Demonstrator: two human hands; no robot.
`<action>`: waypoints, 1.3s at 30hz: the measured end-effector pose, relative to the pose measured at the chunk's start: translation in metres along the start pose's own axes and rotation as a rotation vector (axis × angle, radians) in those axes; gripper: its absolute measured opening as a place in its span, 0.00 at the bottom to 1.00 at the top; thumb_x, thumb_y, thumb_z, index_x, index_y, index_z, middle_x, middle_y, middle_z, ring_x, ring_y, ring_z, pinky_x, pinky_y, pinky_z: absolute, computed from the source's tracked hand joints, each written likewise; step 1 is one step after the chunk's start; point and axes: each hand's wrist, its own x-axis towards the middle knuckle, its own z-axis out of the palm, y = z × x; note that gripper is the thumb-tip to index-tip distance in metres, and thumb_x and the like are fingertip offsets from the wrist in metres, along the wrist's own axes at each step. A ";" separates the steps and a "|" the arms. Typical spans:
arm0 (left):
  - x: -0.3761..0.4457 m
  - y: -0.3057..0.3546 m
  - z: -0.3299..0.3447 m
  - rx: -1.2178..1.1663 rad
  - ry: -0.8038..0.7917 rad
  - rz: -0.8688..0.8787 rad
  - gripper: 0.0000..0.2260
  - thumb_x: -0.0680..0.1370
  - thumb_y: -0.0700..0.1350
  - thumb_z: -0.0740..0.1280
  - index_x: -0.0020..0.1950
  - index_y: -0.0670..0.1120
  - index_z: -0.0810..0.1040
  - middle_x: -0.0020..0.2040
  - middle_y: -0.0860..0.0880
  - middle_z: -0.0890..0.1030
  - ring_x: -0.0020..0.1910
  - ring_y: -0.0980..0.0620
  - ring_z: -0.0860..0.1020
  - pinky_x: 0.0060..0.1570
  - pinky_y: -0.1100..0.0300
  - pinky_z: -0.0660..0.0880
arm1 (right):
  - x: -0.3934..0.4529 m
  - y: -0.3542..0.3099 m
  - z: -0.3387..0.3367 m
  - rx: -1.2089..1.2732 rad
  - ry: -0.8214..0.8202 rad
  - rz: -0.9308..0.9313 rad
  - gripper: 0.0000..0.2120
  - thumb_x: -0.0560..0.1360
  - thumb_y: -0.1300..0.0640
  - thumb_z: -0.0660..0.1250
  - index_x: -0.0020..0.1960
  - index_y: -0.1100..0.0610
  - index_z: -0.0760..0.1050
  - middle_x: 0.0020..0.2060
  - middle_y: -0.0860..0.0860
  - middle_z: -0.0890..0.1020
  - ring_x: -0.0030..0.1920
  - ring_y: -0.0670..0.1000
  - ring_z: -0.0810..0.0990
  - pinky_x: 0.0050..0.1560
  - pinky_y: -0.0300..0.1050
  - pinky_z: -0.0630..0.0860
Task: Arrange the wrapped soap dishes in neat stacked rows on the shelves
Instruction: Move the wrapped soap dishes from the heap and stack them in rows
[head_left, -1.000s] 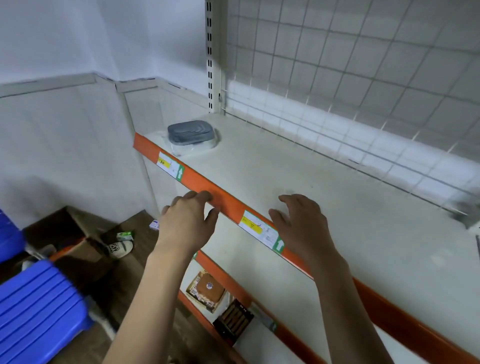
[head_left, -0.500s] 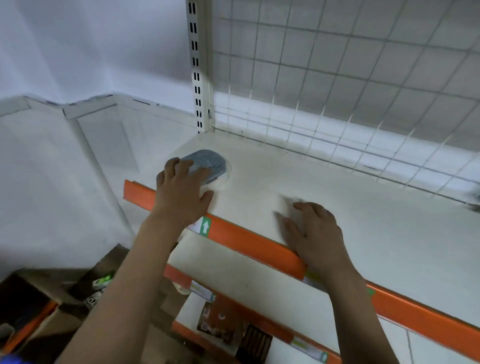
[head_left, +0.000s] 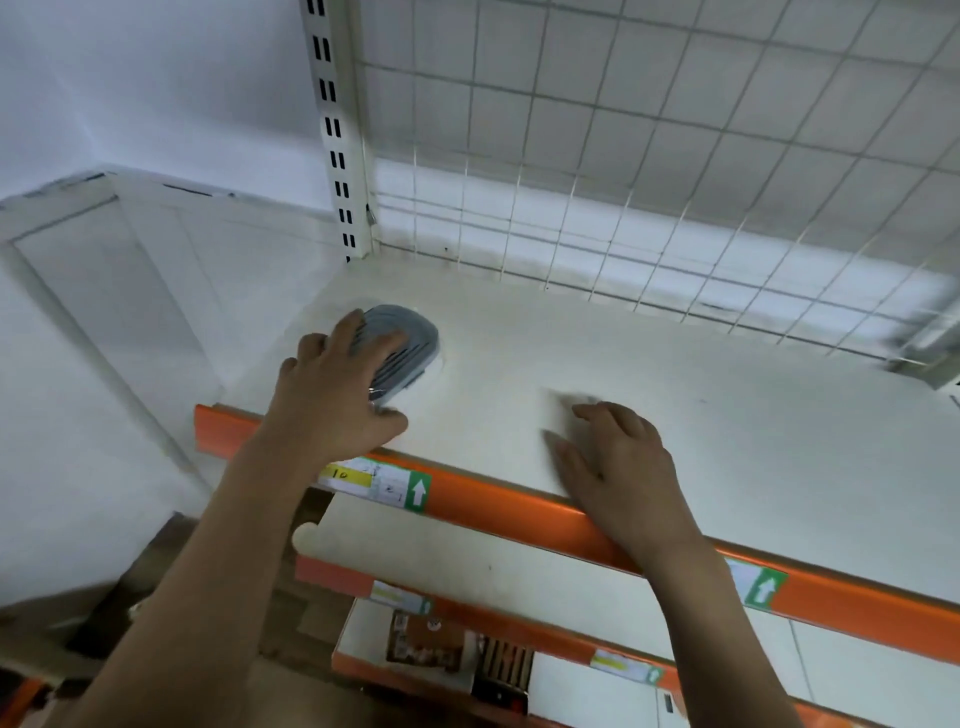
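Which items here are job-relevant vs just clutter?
Job: grey soap dish under the left hand; top shelf; right hand flat on it.

Clutter: brown packets on a lower shelf; price label; wire grid.

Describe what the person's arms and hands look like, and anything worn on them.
Both forearms are bare as far as the frame shows: no sleeves, gloves, watch or bracelet in view. The left hand and the right hand carry no rings that I can make out, though the right hand's fingertips are motion-blurred.
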 end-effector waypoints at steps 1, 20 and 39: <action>-0.001 0.003 0.001 -0.025 0.034 0.005 0.36 0.69 0.52 0.71 0.74 0.56 0.60 0.76 0.50 0.54 0.67 0.40 0.61 0.62 0.46 0.65 | -0.001 0.000 -0.001 0.000 0.003 0.000 0.22 0.78 0.45 0.61 0.68 0.53 0.70 0.68 0.51 0.70 0.69 0.54 0.64 0.67 0.50 0.64; -0.070 0.255 0.065 -0.173 0.238 0.132 0.25 0.67 0.52 0.63 0.64 0.57 0.66 0.70 0.42 0.68 0.60 0.32 0.69 0.48 0.36 0.71 | -0.079 0.191 -0.107 -0.114 0.140 -0.007 0.26 0.74 0.43 0.55 0.62 0.59 0.76 0.61 0.60 0.76 0.63 0.62 0.72 0.63 0.54 0.69; -0.107 0.497 0.101 -0.251 0.152 0.149 0.32 0.63 0.62 0.58 0.64 0.53 0.75 0.70 0.47 0.69 0.62 0.36 0.68 0.58 0.43 0.67 | -0.156 0.376 -0.186 -0.103 0.234 0.071 0.23 0.73 0.46 0.55 0.60 0.58 0.77 0.59 0.59 0.78 0.61 0.63 0.75 0.60 0.59 0.74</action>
